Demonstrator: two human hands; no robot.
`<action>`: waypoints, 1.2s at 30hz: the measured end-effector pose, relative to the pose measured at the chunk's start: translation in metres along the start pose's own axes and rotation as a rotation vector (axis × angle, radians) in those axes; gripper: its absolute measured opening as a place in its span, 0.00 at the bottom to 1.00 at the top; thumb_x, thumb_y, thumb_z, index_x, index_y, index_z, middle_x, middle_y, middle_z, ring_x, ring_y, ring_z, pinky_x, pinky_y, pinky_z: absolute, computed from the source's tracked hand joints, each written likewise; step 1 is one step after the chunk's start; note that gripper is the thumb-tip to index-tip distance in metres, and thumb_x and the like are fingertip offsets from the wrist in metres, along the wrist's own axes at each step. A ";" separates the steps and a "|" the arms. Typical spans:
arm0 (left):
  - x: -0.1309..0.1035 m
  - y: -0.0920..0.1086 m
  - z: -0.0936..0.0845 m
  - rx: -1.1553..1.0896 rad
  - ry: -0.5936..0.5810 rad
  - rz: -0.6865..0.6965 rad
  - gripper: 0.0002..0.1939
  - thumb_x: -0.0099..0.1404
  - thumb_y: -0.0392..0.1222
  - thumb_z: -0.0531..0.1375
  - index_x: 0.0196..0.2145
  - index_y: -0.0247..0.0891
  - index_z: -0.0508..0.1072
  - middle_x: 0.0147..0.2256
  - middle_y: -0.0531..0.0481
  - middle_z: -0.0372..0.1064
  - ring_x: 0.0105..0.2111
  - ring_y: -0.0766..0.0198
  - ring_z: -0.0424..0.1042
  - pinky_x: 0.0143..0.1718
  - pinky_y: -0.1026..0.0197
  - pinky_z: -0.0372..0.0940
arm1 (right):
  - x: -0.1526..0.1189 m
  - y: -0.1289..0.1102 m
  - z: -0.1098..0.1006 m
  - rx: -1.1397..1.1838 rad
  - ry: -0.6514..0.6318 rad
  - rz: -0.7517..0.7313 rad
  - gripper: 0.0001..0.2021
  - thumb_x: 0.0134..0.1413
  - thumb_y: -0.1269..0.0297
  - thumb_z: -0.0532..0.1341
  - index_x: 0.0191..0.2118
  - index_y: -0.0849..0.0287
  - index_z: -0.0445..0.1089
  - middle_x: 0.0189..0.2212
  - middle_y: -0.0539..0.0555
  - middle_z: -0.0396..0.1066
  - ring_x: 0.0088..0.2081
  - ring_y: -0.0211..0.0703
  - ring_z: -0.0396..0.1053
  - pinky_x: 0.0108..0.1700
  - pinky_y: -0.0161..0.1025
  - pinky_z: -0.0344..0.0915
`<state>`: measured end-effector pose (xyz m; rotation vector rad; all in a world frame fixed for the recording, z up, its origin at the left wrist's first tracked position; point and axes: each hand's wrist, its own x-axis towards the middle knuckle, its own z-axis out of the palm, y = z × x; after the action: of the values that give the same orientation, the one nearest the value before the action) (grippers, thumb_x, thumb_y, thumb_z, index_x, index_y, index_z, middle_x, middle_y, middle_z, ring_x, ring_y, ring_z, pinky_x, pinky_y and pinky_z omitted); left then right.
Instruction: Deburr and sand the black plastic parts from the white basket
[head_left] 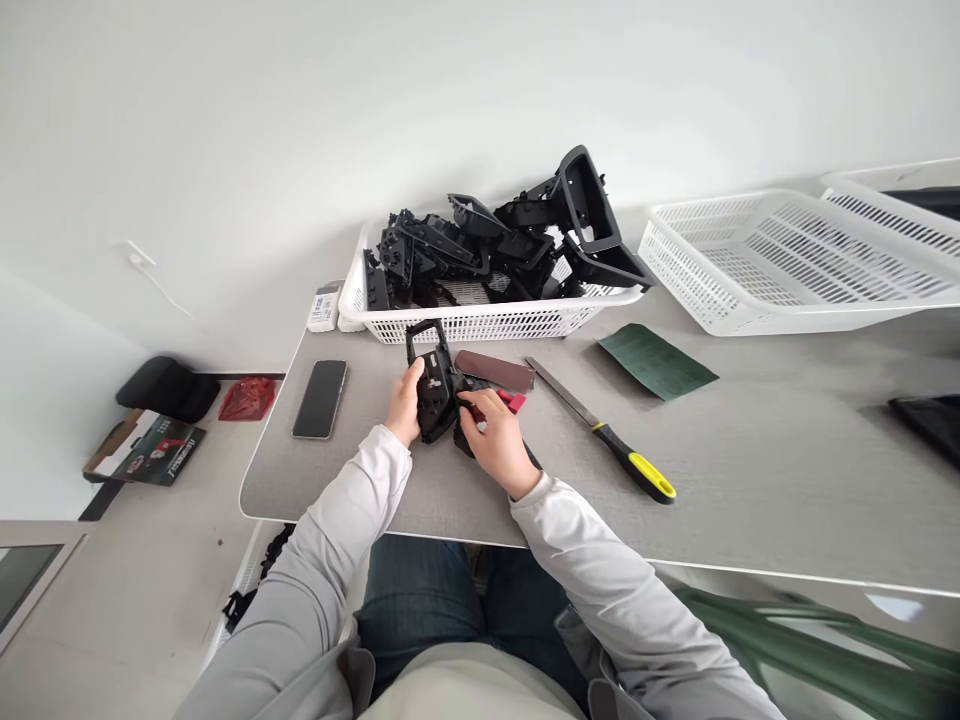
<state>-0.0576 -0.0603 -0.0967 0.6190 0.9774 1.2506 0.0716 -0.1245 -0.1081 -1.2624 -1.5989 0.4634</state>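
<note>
While the left hand (406,405) grips one black plastic part (433,395) by its left side, the right hand (495,432) has its fingers bent at the part's right edge; can't tell if they pinch anything. Part is held up over the bench (420,495), near the front edge, open frame end pointing away. 2 hands, both on the left half of the bench.

By the right hand: 1 red item (512,401), partly hidden, plus dark pieces under the hand, count unclear. Just beyond: 1 brown-red strip (495,370). Right of that, 1 file (634,465), black/yellow handle toward the person, then 1 green sheet (658,362). Left: 1 phone (320,400), lying flat.

Back of bench: 3 white baskets. Left one (480,325) is heaped with black parts (517,245), too tangled to count; middle one (780,318); far-right one (862,180) cut off by the frame, 1 dark item (930,200) visible in it. 1 small white box (324,310) beside the left basket.
</note>
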 end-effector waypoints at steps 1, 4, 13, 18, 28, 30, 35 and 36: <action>0.000 0.000 0.000 0.010 0.007 0.004 0.22 0.48 0.58 0.67 0.28 0.36 0.71 0.23 0.52 0.72 0.28 0.60 0.75 0.32 0.61 0.67 | 0.000 0.001 0.000 -0.011 -0.017 0.014 0.10 0.56 0.70 0.54 0.40 0.59 0.70 0.37 0.58 0.73 0.38 0.47 0.72 0.41 0.44 0.70; 0.000 -0.002 0.001 0.037 0.019 0.007 0.21 0.47 0.57 0.68 0.28 0.36 0.72 0.23 0.52 0.72 0.26 0.61 0.74 0.31 0.61 0.67 | 0.002 0.003 -0.004 -0.030 -0.083 0.094 0.09 0.53 0.72 0.54 0.36 0.60 0.71 0.31 0.57 0.72 0.34 0.46 0.71 0.39 0.44 0.70; 0.000 -0.002 0.004 -0.044 0.045 -0.094 0.21 0.50 0.58 0.66 0.28 0.36 0.72 0.25 0.49 0.74 0.35 0.56 0.77 0.37 0.60 0.70 | -0.003 -0.009 -0.004 0.103 -0.128 0.016 0.11 0.57 0.69 0.53 0.37 0.59 0.73 0.30 0.54 0.71 0.30 0.42 0.69 0.34 0.39 0.68; 0.000 0.000 0.003 -0.074 0.047 -0.150 0.21 0.52 0.58 0.65 0.30 0.36 0.73 0.26 0.48 0.75 0.35 0.56 0.77 0.38 0.59 0.71 | 0.001 -0.002 -0.008 0.006 0.017 0.060 0.10 0.56 0.70 0.53 0.36 0.59 0.73 0.31 0.55 0.72 0.32 0.44 0.70 0.37 0.41 0.68; 0.001 0.001 0.001 -0.006 -0.038 -0.154 0.19 0.47 0.53 0.70 0.29 0.35 0.73 0.24 0.49 0.73 0.25 0.61 0.74 0.30 0.59 0.69 | 0.024 0.031 -0.080 -0.442 0.339 0.162 0.13 0.56 0.68 0.53 0.37 0.58 0.75 0.31 0.58 0.72 0.35 0.50 0.67 0.42 0.47 0.64; 0.000 0.001 0.002 -0.002 -0.049 -0.131 0.20 0.45 0.52 0.71 0.28 0.36 0.71 0.23 0.51 0.72 0.22 0.64 0.72 0.29 0.60 0.68 | 0.025 0.046 -0.086 -0.519 0.274 0.164 0.14 0.54 0.71 0.51 0.37 0.59 0.75 0.32 0.59 0.73 0.35 0.51 0.67 0.43 0.48 0.64; 0.000 0.000 0.002 0.009 -0.089 -0.096 0.23 0.42 0.54 0.72 0.28 0.35 0.70 0.22 0.51 0.71 0.24 0.61 0.74 0.31 0.58 0.69 | 0.029 0.059 -0.079 -0.502 0.180 0.165 0.15 0.52 0.72 0.51 0.38 0.60 0.74 0.33 0.60 0.73 0.38 0.53 0.67 0.43 0.48 0.65; 0.001 0.000 0.002 0.004 -0.087 -0.088 0.24 0.41 0.54 0.72 0.28 0.35 0.70 0.22 0.51 0.71 0.26 0.60 0.74 0.32 0.57 0.69 | 0.029 0.056 -0.075 -0.516 0.203 0.149 0.15 0.52 0.72 0.51 0.39 0.61 0.74 0.35 0.61 0.73 0.39 0.53 0.67 0.44 0.49 0.65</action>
<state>-0.0560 -0.0597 -0.0963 0.6226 0.9253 1.1354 0.1658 -0.0980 -0.1063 -1.7622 -1.5043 0.0005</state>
